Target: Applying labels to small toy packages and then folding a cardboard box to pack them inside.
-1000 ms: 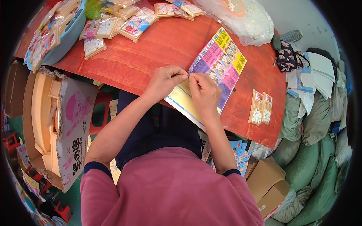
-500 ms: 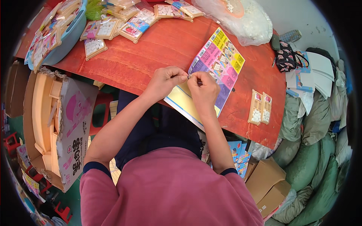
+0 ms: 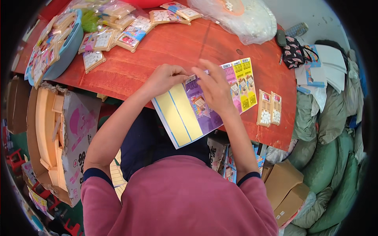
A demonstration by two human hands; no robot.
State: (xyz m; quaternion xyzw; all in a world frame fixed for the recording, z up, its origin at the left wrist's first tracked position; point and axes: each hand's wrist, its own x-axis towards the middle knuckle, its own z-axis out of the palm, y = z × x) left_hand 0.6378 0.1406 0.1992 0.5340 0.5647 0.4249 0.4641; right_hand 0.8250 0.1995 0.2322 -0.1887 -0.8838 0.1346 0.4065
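1. Printed sheet (image 3: 197, 114), lying aslant across the near edge of the red table (image 3: 169, 47), its lower left part projecting beyond that edge above the person's lap. Pale yellow, purple, pink and yellow bands cross it; the middle of its upper edge is hidden by the hands.
2. Left hand (image 3: 165, 80), at the sheet's upper edge. Thumb and forefinger are drawn close together; whether they grip the sheet or some small piece cannot be told.
3. Right hand (image 3: 215, 88), above the sheet's middle, fingers loosely spread and partly bent, covering some of the pink band. Nothing can be made out in it; contact with the sheet is uncertain.
4. Two narrow wooden trays (image 3: 265, 112), side by side to the right of the sheet, with white pieces in their nearer ends.
5. Wrapped trays (image 3: 132, 36), overlapping along the far left of the table; glare on the film obscures their contents.
6. Blue basin (image 3: 73, 53), at left, heaped with similar packs, which hide its interior.
7. Clear plastic bag (image 3: 256, 25), holding white pieces, cut off by the upper border.
8. Carton (image 3: 82, 122), below the table at left, containing wooden parts, the lower ones hard to distinguish.
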